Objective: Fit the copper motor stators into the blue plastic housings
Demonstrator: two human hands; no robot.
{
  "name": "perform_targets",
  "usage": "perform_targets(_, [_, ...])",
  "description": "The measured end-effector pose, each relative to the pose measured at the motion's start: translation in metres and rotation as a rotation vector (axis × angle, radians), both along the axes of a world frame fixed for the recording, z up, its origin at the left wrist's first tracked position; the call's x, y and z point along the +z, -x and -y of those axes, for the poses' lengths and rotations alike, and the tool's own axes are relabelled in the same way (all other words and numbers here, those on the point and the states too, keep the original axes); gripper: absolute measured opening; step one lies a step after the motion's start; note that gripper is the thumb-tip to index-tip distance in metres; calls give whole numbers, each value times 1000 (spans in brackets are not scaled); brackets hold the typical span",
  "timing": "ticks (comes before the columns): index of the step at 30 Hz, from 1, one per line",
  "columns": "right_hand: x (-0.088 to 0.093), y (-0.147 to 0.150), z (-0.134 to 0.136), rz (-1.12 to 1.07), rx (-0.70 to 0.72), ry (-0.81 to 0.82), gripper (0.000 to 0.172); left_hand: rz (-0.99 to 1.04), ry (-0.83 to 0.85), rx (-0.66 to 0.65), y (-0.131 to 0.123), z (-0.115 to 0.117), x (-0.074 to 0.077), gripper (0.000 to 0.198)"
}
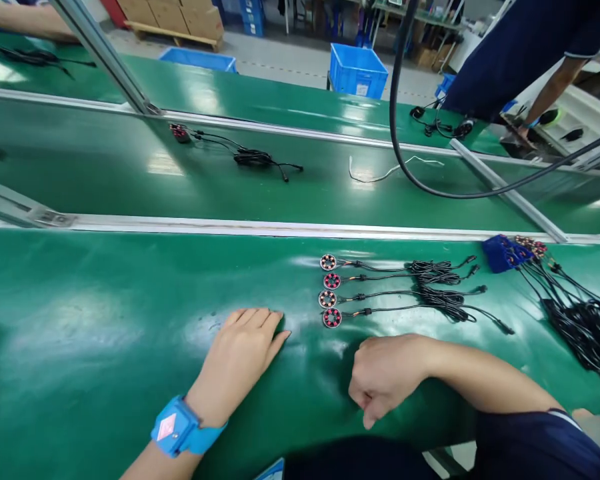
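Note:
My left hand (247,350) rests palm down on the green mat, fingers stretched out, thumb a little apart and nothing under it that shows. A blue wrist strap (183,427) sits on that wrist. To its right, my right hand (385,373) is curled into a loose fist over the mat, with nothing visible in it. Just beyond both hands lie several round ring-shaped boards with red or pale parts, such as the nearest ring board (332,318). Each is wired to a bundled black cable (445,303) stretching right. Neither hand touches them.
At the right edge lie a heap of black cables (585,330) and a blue bundle (505,253). A metal rail (230,227) crosses behind. Beyond it are another cabled board (180,133), a white wire (375,179), and a hanging black cable (450,195). A co-worker's arm (555,90) reaches in, upper right.

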State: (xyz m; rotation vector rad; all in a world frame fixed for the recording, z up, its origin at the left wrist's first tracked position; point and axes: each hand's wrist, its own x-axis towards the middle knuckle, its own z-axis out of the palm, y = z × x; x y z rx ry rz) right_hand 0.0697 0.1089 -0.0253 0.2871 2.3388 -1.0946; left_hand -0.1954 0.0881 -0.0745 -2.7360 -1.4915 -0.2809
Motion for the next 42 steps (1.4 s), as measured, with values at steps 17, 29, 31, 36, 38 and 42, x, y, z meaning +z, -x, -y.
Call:
perform_targets(17, [-44, 152, -342, -238, -1035, -898, 67, 173, 89, 9, 3, 4, -14, 24])
perform_targets(29, [-68, 157, -404, -145, -1087, -940, 39, 248, -9, 25, 3, 5, -19, 24])
perform_targets(31, [-64, 155, -397, -185, -1063, -942, 32, 253, -12, 21, 4, 4, -20, 24])
perform_targets(36, [-38, 150, -370, -335, -1008, -952, 23, 216, 13, 0, 6, 0, -21, 28])
perform_targets(38, [-28, 144, -353, -401, -988, -953, 24, 206, 63, 13, 4, -2, -20, 28])
perform_targets(42, [-17, 118, -311, -468, -964, -950, 26, 259, 198, 47, -6, -10, -13, 26])
